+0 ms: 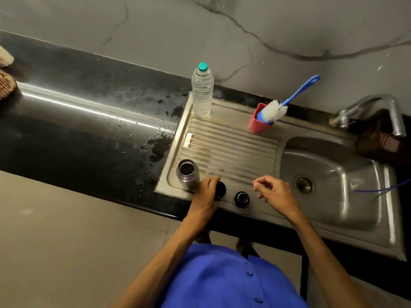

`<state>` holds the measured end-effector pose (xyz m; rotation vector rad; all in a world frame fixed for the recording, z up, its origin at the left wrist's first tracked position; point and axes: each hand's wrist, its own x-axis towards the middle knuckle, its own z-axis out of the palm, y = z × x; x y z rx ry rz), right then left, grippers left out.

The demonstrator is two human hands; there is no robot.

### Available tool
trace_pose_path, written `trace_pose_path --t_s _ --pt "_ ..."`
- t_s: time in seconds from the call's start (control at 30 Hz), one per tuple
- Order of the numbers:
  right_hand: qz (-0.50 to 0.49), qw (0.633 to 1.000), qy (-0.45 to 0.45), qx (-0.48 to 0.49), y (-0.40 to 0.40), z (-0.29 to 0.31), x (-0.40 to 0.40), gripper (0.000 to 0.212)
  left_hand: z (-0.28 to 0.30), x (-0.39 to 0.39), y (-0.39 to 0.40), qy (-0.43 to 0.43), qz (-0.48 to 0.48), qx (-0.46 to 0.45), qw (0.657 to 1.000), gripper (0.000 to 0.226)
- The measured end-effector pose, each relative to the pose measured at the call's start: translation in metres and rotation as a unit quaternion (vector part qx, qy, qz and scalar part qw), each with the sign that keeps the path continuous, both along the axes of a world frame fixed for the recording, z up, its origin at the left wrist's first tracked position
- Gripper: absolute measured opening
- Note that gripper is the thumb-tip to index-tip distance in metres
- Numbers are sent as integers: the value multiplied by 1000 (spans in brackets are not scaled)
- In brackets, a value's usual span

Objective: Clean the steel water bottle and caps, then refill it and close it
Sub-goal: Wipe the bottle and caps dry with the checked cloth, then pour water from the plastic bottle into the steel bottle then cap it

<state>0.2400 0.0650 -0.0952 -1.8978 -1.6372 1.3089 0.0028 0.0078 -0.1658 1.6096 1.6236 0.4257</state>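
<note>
The steel bottle stands open at the drainboard's near left. The left hand grips 1 cap; the right hand hovers loosely curled, holding nothing, beside cap 2. Likely next: scrubbing, which needs the brush.

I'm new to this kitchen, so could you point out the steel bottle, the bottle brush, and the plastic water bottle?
steel bottle [188, 175]: head view, on its side wall just below the open mouth.
bottle brush [274, 111]: head view, on the white bristles.
plastic water bottle [202, 92]: head view, on the clear ribbed body.
</note>
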Motion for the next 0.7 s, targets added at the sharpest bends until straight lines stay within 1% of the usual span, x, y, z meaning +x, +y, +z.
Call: trace_pose_path --t_s 0.07,0.13,0.2,0.27,0.33,0.4,0.5,0.57,0.63,0.7 --pt "-5 1000 -1 -3 -2 2 -9 5 8 -17 -19 -18 -20 -5 1000 73" --pt "-10 1000 -12 7 0 5 -19 6 14 -35 -43 -11 -16 -34 999 72" --pt "-16 999 -21 29 10 10 -34 13 14 -61 -66 2 0 -55 998 61" --pt "-11 998 -29 45 26 14 -49 17 9 -96 -84 13 18 -53 998 46" --pt "-4 998 -31 55 44 11 -63 23 8 -139 -91 50 46 -56 996 33" --pt "-2 998 -17 55 63 10 -78 38 13 -180 -80 91 75 -58 991 29" --pt "16 999 7 49 92 11 -97 82 29 -228 -35 132 80 -16 988 26" --pt "21 998 12 57 117 17 -112 102 50 -245 10 141 67 22 987 27" --pt "18 997 25 71 145 23 -127 115 76 -242 61 129 30 67 989 25" --pt "29 996 30 82 172 28 -145 124 104 -225 115 84 5 110 990 30"
